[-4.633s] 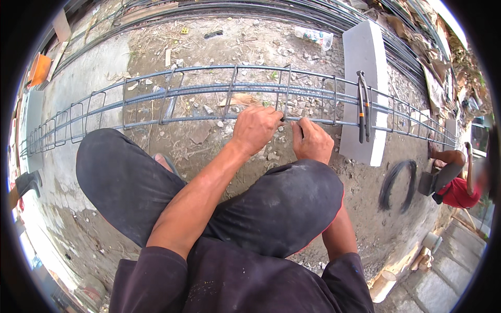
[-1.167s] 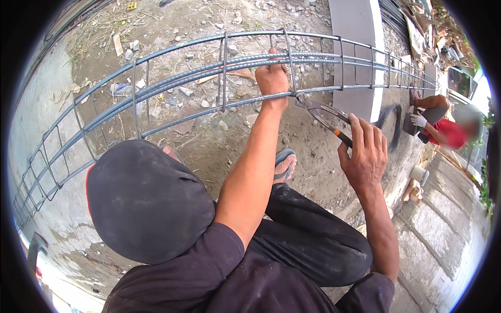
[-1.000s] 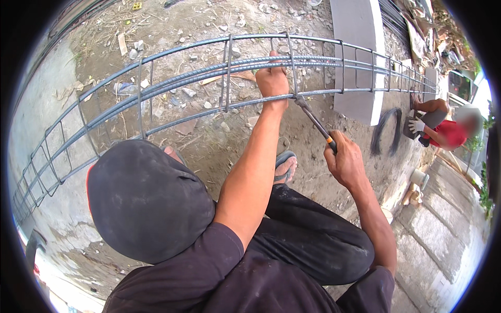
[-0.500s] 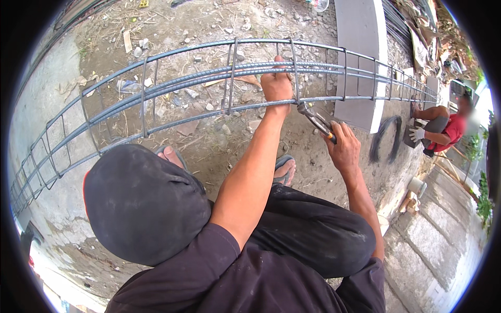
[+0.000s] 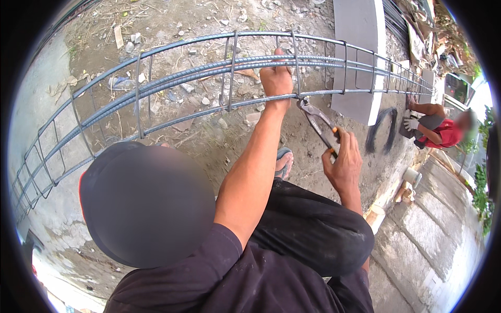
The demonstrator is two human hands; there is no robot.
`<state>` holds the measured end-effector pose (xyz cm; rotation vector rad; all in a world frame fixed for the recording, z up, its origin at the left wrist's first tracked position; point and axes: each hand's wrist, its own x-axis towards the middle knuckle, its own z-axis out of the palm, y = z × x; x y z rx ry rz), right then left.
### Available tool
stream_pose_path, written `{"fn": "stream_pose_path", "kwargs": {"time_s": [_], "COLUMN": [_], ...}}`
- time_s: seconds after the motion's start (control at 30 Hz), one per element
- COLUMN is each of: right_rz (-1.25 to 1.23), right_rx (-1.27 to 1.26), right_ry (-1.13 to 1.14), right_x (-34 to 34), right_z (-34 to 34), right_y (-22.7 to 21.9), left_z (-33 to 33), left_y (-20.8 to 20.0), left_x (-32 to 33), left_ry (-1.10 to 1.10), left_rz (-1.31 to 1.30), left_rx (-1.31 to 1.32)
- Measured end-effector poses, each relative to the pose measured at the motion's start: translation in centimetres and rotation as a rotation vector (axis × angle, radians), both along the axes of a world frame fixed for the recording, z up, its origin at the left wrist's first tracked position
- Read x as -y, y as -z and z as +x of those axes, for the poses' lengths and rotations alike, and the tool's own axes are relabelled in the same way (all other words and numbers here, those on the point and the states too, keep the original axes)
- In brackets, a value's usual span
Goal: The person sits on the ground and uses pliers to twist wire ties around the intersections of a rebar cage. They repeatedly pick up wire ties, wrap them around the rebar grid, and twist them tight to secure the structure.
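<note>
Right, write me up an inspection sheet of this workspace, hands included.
Surface: uneven, stony dirt ground; paler concrete at the left.
Job's things: a long rebar cage, crossing over a grey block; pincers, head at the cage's near bar.
Clutter: wood scrap, crumpled plastic and a dark coil on the ground.
Hands: left hand reaches in among the bars, grip unclear; right hand holds the pincers, handles spread.
Cables: nothing seen that is clearly one.
Surroundings: a person in a red top at the right; green foliage at the far right.
</note>
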<state>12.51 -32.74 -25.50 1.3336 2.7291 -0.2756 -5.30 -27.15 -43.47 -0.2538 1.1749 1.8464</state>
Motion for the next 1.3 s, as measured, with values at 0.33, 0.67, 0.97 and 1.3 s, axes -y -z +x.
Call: {"fn": "stream_pose_path", "kwargs": {"time_s": [0.33, 0.67, 0.97, 1.3], "right_rz": [-0.436, -0.102, -0.054, -0.024], "right_rx": [0.034, 0.2, -0.126, -0.267], "right_ry": [0.24, 0.119, 0.09, 0.125], "right_x": [0.1, -1.6, -3.0, -2.2], "right_z": [-0.9, -1.6, 1.8, 1.5], "right_y": [-0.8, 0.7, 10.1, 14.0], "left_z": [0.0, 0.1, 0.3, -0.6], "left_y": [0.2, 0.1, 0.1, -1.3], "left_x": [-0.1, 0.1, 0.0, 0.6], "left_ry": [0.016, -0.001, -0.003, 0.045], "left_rz": [-0.051, 0.0, 0.082, 0.107], "left_rx": [0.0, -0.008, 0.037, 0.165]}}
